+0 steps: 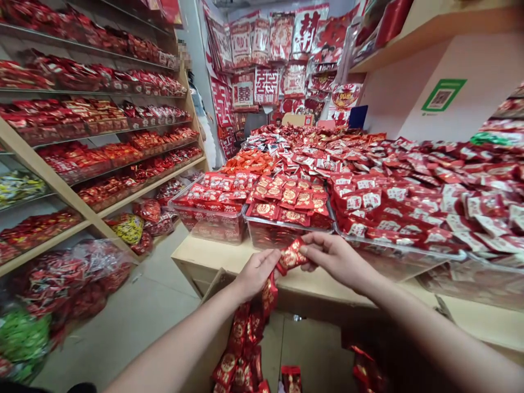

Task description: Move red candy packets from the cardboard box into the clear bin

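Between my two hands is a small red packet (pixel 292 255) with gold print. My left hand (pixel 257 273) pinches its left end, and my right hand (pixel 329 256) pinches its right end. Below my left hand hangs a strip of similar red packets (pixel 241 338), which reaches down into an open cardboard box (pixel 219 281). More loose red packets (pixel 366 371) lie lower in the frame. Just beyond my hands stands a clear plastic bin (pixel 266 232) filled with red and gold packets.
Another clear bin (pixel 208 224) stands to the left on the wooden counter (pixel 229 257), with larger heaps of red packets (pixel 388 202) to the right. Shelves (pixel 135 194) of packets line the left wall. Filled plastic bags (pixel 77 273) sit on the floor. Part of a person (pixel 198 101) shows behind the shelves.
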`<state>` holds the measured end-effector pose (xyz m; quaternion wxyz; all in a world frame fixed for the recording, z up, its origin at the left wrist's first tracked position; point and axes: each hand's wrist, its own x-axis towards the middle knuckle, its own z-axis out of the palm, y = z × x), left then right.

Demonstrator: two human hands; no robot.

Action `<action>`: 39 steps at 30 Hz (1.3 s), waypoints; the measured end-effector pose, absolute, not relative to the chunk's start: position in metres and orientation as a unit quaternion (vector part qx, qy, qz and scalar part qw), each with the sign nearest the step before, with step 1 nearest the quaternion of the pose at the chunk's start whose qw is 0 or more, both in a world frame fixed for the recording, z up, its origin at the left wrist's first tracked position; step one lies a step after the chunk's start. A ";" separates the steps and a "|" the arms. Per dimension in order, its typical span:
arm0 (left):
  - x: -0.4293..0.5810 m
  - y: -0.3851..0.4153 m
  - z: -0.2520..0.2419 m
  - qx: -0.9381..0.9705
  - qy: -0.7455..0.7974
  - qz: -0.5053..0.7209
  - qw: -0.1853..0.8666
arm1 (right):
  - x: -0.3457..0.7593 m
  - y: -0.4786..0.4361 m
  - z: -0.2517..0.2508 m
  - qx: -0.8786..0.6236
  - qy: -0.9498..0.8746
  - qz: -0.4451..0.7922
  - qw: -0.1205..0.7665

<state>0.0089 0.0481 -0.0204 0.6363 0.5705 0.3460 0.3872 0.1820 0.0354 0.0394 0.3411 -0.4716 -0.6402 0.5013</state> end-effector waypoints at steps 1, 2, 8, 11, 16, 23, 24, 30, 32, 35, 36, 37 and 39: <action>0.008 0.049 -0.022 0.570 0.345 0.384 0.639 | 0.182 0.034 0.041 -0.484 -0.655 0.475 0.332; 0.007 0.049 -0.024 0.571 0.342 0.382 0.641 | 0.182 0.031 0.044 -0.497 -0.673 0.440 0.327; 0.008 0.043 -0.009 0.606 0.362 0.413 0.575 | 0.209 0.016 0.074 -0.566 -0.685 0.110 0.446; 0.016 0.049 0.027 0.683 0.404 0.422 0.439 | 0.225 0.020 0.094 -0.589 -0.658 -0.051 0.467; 0.047 0.084 0.083 0.834 0.413 0.317 0.184 | 0.224 0.050 0.119 -0.589 -0.722 -0.136 0.337; 0.075 0.114 0.091 0.873 0.454 0.148 0.098 | 0.218 0.084 0.126 -0.608 -0.766 -0.127 0.164; 0.075 0.115 0.092 0.876 0.450 0.140 0.105 | 0.219 0.087 0.126 -0.605 -0.773 -0.122 0.146; 0.068 0.122 0.096 0.881 0.434 0.131 0.132 | 0.221 0.104 0.133 -0.600 -0.792 -0.096 0.053; 0.068 0.123 0.097 0.882 0.432 0.128 0.141 | 0.218 0.107 0.137 -0.601 -0.794 -0.088 0.035; 0.069 0.124 0.099 0.879 0.433 0.127 0.154 | 0.211 0.109 0.144 -0.600 -0.796 -0.082 0.011; 0.069 0.124 0.100 0.877 0.435 0.127 0.161 | 0.208 0.109 0.145 -0.600 -0.796 -0.082 0.006; 0.069 0.124 0.102 0.875 0.437 0.128 0.168 | 0.206 0.109 0.145 -0.601 -0.795 -0.083 0.001; 0.070 0.124 0.103 0.871 0.439 0.126 0.181 | 0.203 0.109 0.144 -0.605 -0.792 -0.085 -0.004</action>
